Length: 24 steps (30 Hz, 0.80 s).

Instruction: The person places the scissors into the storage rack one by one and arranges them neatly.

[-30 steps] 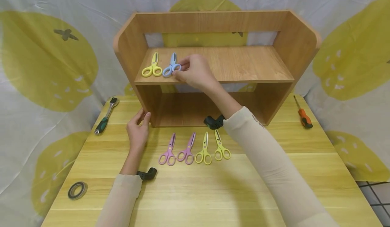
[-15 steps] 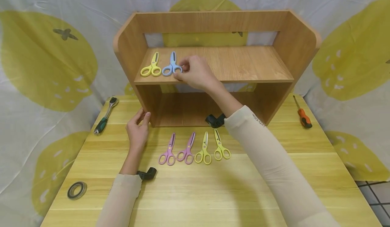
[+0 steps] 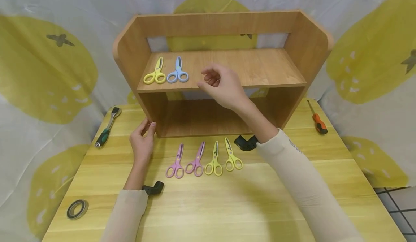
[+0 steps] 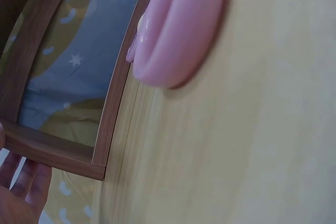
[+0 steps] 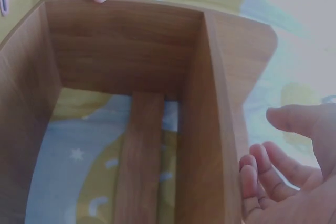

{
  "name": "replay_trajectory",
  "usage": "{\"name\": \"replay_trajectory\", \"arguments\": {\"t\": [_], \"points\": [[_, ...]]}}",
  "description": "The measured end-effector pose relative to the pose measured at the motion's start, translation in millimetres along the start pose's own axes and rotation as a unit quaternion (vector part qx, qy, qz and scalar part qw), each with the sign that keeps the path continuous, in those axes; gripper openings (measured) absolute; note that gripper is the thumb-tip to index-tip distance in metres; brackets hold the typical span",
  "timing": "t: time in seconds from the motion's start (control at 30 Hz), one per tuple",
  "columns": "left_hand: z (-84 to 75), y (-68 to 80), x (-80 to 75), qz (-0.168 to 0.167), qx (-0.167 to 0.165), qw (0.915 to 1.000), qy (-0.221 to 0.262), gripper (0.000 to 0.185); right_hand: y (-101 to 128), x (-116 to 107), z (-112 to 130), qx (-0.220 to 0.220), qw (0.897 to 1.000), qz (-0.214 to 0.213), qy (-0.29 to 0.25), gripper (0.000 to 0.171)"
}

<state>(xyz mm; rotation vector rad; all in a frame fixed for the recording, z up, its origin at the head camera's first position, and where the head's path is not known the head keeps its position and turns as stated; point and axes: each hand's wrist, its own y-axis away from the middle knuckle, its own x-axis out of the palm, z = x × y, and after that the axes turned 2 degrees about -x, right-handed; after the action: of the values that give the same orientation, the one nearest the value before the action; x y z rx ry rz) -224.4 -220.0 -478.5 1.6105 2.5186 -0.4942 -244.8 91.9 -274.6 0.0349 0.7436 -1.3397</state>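
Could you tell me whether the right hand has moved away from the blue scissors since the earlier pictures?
Yes. The right hand has let go of the blue scissors and drawn back rightward along the shelf, now empty.

The shelf (image 3: 224, 67) looked like matt wood-grain board, smooth, and the table (image 3: 227, 206) beneath it was paler striped wood with a slight sheen. The blue scissors (image 3: 177, 74) near the shelf's left edge and the pink scissors (image 3: 176, 161) at the table's middle had smooth plastic handles. The backdrop (image 3: 48, 76) was creased, matt printed cloth, and both sleeves (image 3: 305, 184) were soft knit fabric.
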Motion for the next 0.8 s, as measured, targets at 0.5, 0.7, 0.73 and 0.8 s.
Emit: {"name": "replay_trajectory", "arguments": {"t": [0.5,0.7,0.73,0.8], "points": [[0.0,-0.1,1.1,-0.006,0.010,0.9999,-0.011,0.042,91.2,-24.4,-41.1,0.024,1.000,-0.012,0.011,0.031],[0.8,0.5,0.6,-0.004,0.013,0.9998,-0.013,0.043,126.2,-17.6,-64.8,0.045,0.999,-0.006,0.010,0.031],[0.9,0.5,0.5,-0.003,0.014,0.9998,-0.015,0.043,131.8,-16.9,-68.0,0.049,0.999,-0.003,0.010,0.032],[0.8,0.4,0.5,-0.002,0.015,0.9998,-0.014,0.043,142.0,-15.8,-75.3,0.060,0.998,0.002,0.007,0.033]]}}
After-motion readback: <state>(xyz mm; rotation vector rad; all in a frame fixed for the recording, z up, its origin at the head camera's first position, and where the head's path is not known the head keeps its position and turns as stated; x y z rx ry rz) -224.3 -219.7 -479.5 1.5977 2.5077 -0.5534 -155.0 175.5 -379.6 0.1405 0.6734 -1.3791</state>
